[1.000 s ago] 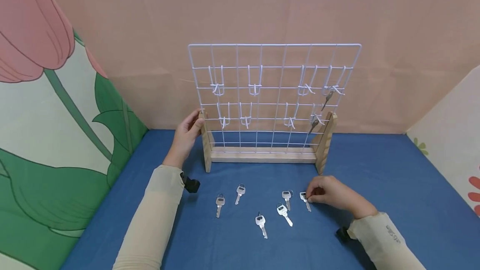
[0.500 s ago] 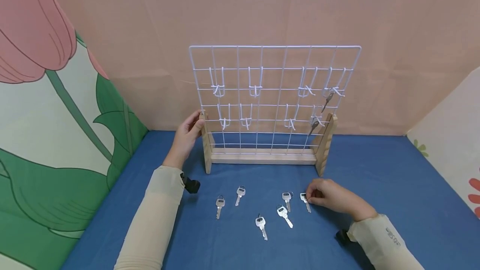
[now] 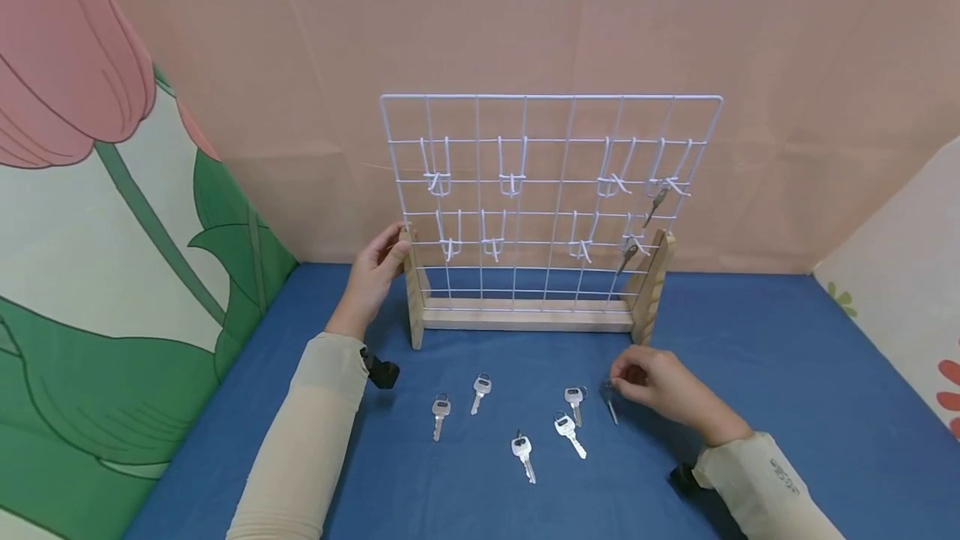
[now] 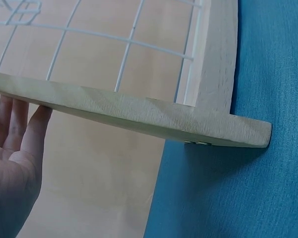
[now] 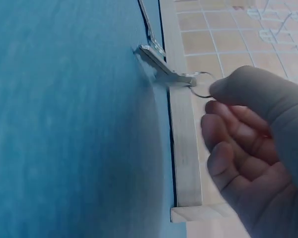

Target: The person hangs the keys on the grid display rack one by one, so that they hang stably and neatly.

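Note:
In the head view my right hand (image 3: 667, 386) pinches the ring of a silver key (image 3: 610, 403), whose blade hangs down close over the blue cloth. The right wrist view shows the split ring (image 5: 203, 73) between thumb and finger, with the key (image 5: 164, 67) tilted below it. My left hand (image 3: 372, 277) grips the left wooden post (image 4: 139, 111) of a white wire rack (image 3: 525, 96), thumb and fingertips at its edge. Several keys lie on the cloth, among them one at the left (image 3: 440, 417) and one nearest me (image 3: 522, 457).
White double hooks sit in two rows on the grid, including a lower-left hook (image 3: 450, 247). At the right, one key (image 3: 656, 205) hangs on the upper row and another key (image 3: 628, 257) below it. The rack's wooden base (image 3: 525, 321) stands on the blue cloth (image 3: 750, 357).
The right hand has lifted slightly, and the key it pinches has turned from lying flat to hanging by its ring. My left hand stays at the post.

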Motion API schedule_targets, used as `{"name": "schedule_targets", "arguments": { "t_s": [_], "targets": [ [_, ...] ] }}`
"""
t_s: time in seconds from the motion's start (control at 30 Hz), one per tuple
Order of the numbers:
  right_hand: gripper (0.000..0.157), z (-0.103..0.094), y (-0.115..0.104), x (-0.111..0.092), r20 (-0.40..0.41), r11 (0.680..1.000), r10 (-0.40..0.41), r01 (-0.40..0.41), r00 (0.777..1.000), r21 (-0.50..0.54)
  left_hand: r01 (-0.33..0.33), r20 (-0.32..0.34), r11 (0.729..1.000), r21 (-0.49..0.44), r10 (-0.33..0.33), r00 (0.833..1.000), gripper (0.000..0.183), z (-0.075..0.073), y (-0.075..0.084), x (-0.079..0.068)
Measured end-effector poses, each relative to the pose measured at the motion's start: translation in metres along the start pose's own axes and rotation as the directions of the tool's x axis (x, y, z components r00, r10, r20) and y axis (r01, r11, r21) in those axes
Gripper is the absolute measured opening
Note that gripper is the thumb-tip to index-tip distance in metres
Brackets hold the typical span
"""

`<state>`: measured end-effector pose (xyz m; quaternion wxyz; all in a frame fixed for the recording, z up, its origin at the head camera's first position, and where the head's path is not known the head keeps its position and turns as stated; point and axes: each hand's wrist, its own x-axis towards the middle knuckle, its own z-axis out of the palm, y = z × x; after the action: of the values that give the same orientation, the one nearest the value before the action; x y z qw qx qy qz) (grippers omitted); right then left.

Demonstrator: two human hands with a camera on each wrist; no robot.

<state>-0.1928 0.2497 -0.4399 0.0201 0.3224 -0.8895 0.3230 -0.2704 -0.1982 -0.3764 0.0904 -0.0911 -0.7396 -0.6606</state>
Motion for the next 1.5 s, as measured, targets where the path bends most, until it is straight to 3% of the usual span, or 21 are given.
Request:
{"name": "schedule_targets", "arguments": {
  "t_s": [0.2,0.37,0.6,0.8,1.03,1.17,1.3,1.5],
  "targets": [
    [0.022,0.007,-0.008,0.002,-0.126,0.995,-0.021,0.033,0.992,0.093,0.003,-0.002,1.0,-0.009,-0.003,1.0,0.054,0.0,0.001,0.001],
    [0.013,0.008,-0.019,0.004,-0.218,0.968,0.073,-0.017,0.973,0.249,0.002,0.002,1.0,-0.02,-0.002,1.0,0.054,0.0,0.001,0.001],
    [0.003,0.0,-0.04,0.009,-0.335,0.911,0.248,-0.101,0.909,0.4,-0.001,0.012,1.0,-0.031,0.001,1.0,0.053,0.001,0.001,0.0],
    [0.018,-0.017,-0.065,0.02,-0.372,0.816,0.386,-0.124,0.844,0.565,0.008,0.01,1.0,-0.012,-0.007,1.0,0.057,0.0,0.0,-0.001],
    [0.018,-0.033,-0.094,0.036,-0.419,0.712,0.403,0.009,0.813,0.702,-0.001,0.009,1.0,0.005,0.001,1.0,0.059,0.0,0.0,0.0],
    [0.015,-0.037,-0.109,0.047,-0.449,0.626,0.415,0.11,0.791,0.772,-0.014,0.018,1.0,-0.013,0.014,1.0,0.058,0.0,0.0,0.0],
    [0.012,-0.043,-0.119,0.063,-0.498,0.544,0.448,0.216,0.743,0.811,-0.013,0.02,1.0,-0.016,0.013,1.0,0.057,0.0,0.001,0.001],
    [0.018,-0.054,-0.127,0.083,-0.598,0.468,0.421,0.401,0.683,0.787,-0.009,0.017,1.0,-0.028,0.009,1.0,0.056,0.001,0.001,0.0]
  ]
}}
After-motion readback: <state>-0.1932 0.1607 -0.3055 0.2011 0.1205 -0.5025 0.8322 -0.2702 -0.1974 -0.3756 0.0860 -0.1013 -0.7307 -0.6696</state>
